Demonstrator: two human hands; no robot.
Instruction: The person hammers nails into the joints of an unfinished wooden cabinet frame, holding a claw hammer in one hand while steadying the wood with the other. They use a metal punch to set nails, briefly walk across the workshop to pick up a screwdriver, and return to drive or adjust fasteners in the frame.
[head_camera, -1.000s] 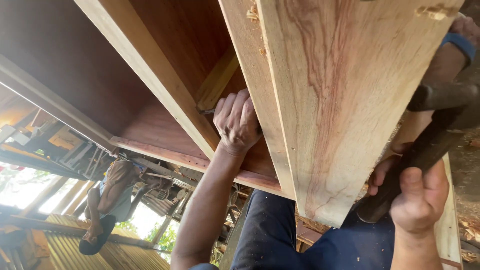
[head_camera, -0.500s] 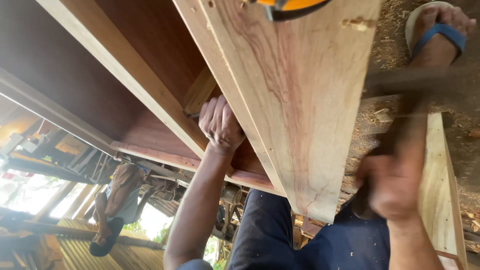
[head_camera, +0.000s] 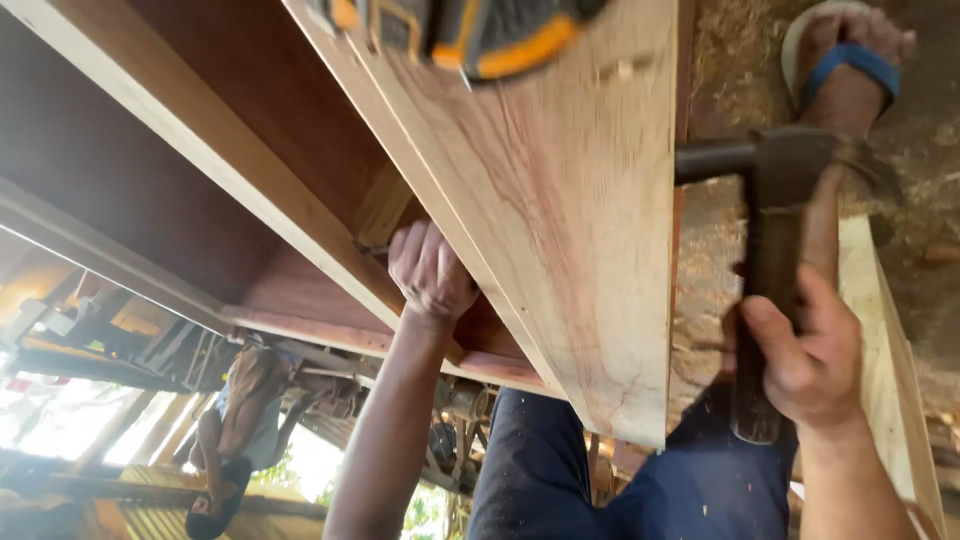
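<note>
My right hand (head_camera: 805, 360) grips the dark handle of a claw hammer (head_camera: 775, 190), whose head lies against the right edge of a wide pale wooden board (head_camera: 560, 220). My left hand (head_camera: 430, 272) is curled around the left side of that board, down inside the reddish wooden cabinet frame (head_camera: 300, 290). A yellow and black power tool (head_camera: 470, 30) rests on the board at the top of the view. My dark blue trouser legs (head_camera: 560, 470) show under the board.
A foot in a blue-strapped sandal (head_camera: 850, 60) stands on sawdust-strewn ground at the upper right. A narrow light plank (head_camera: 890, 370) runs along the right. Another person (head_camera: 235, 420) stands farther off at lower left among timber and a corrugated metal sheet (head_camera: 150, 515).
My right hand has swung the hammer up and inward so its head meets the board's right edge. The view shifted, bringing the power tool and sandalled foot into sight. My left hand stays put.
</note>
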